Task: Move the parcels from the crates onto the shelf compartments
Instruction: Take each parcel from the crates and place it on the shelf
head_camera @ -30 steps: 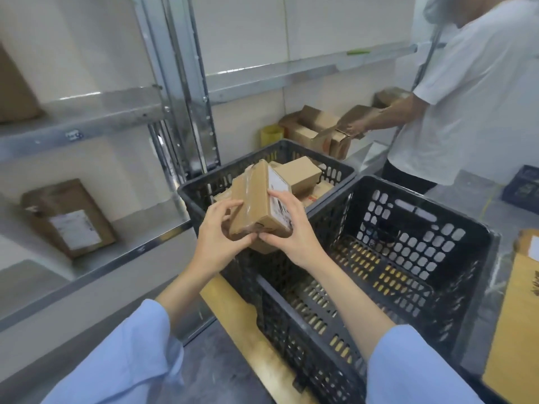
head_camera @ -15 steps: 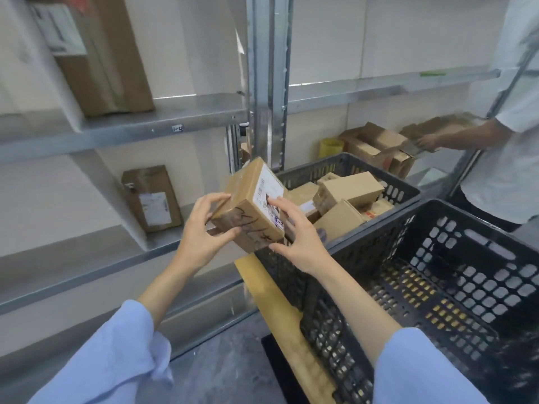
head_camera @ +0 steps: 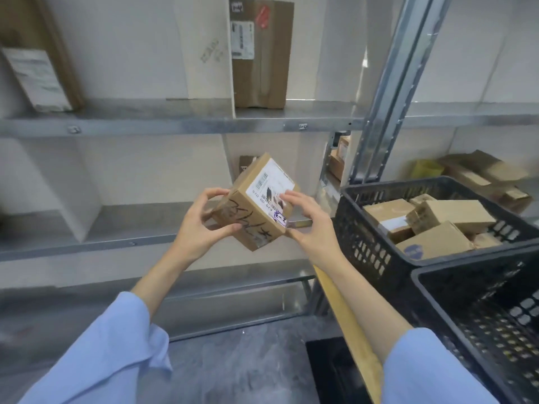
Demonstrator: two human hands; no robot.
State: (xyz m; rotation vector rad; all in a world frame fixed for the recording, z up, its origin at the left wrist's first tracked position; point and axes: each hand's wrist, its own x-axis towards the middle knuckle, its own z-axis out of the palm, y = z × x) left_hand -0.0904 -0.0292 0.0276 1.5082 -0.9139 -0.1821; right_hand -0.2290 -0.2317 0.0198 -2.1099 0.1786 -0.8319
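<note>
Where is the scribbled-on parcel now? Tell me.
In the head view's centre, left hand and right hand hold the scribbled-on parcel tilted before the middle shelf, left of the filled crate.

The left sleeve (head_camera: 96, 354) is light blue woven fabric, loosely cut, with a wide open cuff that ends partway up the forearm. Its hem folds into a hanging corner. The right sleeve (head_camera: 431, 371) is the same light blue fabric with the same wide cuff and a smoother hem. Both forearms are bare from cuff to wrist. The left grip (head_camera: 198, 225) and right grip (head_camera: 315, 228) are bare hands.
</note>
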